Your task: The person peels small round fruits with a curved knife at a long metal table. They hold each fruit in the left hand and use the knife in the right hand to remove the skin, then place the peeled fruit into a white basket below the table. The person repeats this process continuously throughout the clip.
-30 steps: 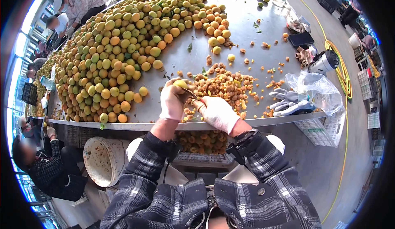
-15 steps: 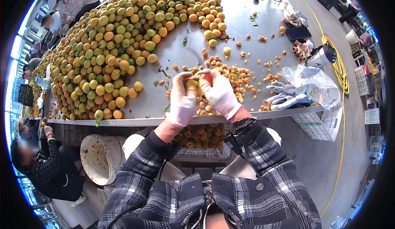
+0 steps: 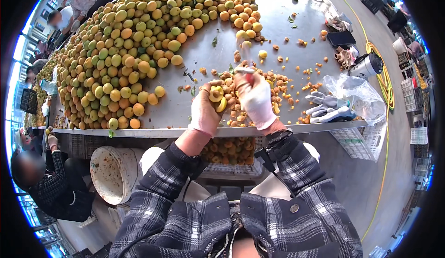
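In a light glove with bare-looking fingertips, my left hand [image 3: 205,109] is closed on a split apricot [image 3: 216,94], its yellow cut halves spread apart. Beside it, my gloved right hand [image 3: 256,101] is wrapped round a small red-handled metal tool [image 3: 249,78]; the tool's tip is blurred, so its exact kind is unclear. Both hands are above the near edge of the metal table [image 3: 194,49], next to a heap of brown apricot pits [image 3: 280,82] and pulp scraps. A crate of opened apricots [image 3: 228,151] stands below the table edge, between my knees.
A large pile of whole apricots [image 3: 118,58] covers the table's left. On the right lie grey gloves [image 3: 329,108], a plastic bag [image 3: 359,98], a phone [image 3: 341,38] and a flask [image 3: 367,65]. A white bucket [image 3: 113,174] stands lower left, near a seated co-worker [image 3: 55,184].
My hands have drawn apart: the right one with the tool moved up and right. The apricot in my left hand now shows its halves open. The view has shifted slightly.
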Demonstrator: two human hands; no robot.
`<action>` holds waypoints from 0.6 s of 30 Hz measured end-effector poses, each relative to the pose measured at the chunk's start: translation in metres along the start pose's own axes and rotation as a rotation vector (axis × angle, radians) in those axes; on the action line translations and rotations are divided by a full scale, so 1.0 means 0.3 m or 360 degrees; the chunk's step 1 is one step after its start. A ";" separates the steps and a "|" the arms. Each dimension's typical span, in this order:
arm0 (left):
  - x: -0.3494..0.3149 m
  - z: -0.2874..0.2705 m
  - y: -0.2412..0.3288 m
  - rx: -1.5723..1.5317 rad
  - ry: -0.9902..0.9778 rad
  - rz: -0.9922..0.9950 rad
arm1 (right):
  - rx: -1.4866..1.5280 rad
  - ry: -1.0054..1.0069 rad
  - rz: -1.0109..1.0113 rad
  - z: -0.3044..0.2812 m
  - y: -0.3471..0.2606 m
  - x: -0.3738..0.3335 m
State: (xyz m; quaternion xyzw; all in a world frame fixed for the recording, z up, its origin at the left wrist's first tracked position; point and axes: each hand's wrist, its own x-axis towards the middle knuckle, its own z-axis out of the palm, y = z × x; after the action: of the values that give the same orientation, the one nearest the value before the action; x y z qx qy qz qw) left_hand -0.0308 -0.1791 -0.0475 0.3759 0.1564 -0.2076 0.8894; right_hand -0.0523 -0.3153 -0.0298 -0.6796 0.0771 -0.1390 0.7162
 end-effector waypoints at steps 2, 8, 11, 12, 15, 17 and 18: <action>-0.002 -0.022 -0.029 0.0212 0.0001 0.0111 | 0.0615 0.0005 0.0214 -0.019 -0.032 0.004; -0.075 0.027 -0.084 0.0613 -0.0201 0.0082 | 0.0797 0.0238 0.0082 0.026 -0.074 0.008; -0.102 0.062 -0.085 0.0652 -0.0219 0.0038 | 0.0651 0.0252 -0.0063 0.025 -0.069 0.008; -0.106 0.064 -0.083 0.0680 -0.0221 0.0067 | 0.0649 0.0263 -0.0093 0.024 -0.076 0.005; -0.119 0.080 -0.080 0.0761 -0.0248 0.0053 | 0.0603 0.0298 -0.0220 0.004 -0.066 0.013; -0.124 0.079 -0.077 0.0813 -0.0253 0.0013 | 0.0647 0.0333 -0.0252 0.006 -0.072 0.013; -0.123 0.079 -0.077 0.0837 -0.0252 -0.0010 | 0.0601 0.0357 -0.0259 0.004 -0.069 0.016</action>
State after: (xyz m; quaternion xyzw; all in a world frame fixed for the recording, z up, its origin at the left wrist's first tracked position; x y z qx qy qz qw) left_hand -0.0711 -0.2017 -0.0298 0.5760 0.0284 -0.2727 0.7701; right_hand -0.0493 -0.3165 -0.0086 -0.5179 0.0736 -0.2829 0.8039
